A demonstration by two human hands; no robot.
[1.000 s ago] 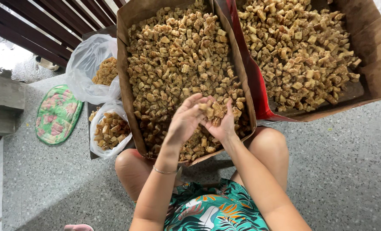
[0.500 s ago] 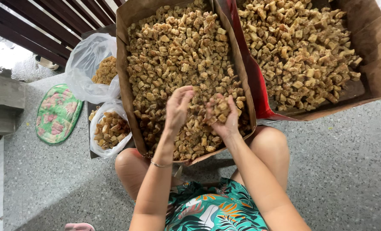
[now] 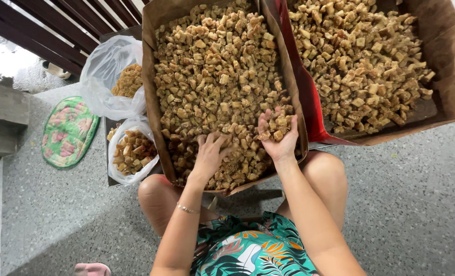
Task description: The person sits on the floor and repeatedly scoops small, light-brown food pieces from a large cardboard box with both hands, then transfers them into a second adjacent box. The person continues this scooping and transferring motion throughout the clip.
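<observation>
The brown cardboard box (image 3: 156,92) lies flat on the grey speckled floor (image 3: 406,204), its long axis running away from the person, with the near short end resting over the knees. It is filled edge to edge with small tan and golden chunks (image 3: 214,66), rough-cut cubes with darker brown crumbs between them.

The right hand (image 3: 277,134) is over the near right corner of this box, palm up and cupped, fingers half curled, holding a small heap of the chunks. The left hand (image 3: 210,156) is just beside it, palm down, fingers spread and loosely bent into the pile; whether it has hold of any pieces I cannot tell. A thin bracelet (image 3: 187,208) sits on the left wrist.

Touching the box's right wall is a second cardboard box (image 3: 442,41) with a red inner flap (image 3: 301,97), tilted slightly and holding larger, paler chunks. To the left of the first box stand two clear plastic bags: the farther bag (image 3: 102,76) and the nearer bag (image 3: 120,176), both partly filled with the same brown pieces, apparently resting on a dark tray. Farther left, a green flowered mat (image 3: 68,132) lies on the floor, near dark wooden slats (image 3: 43,25) at the top edge.
</observation>
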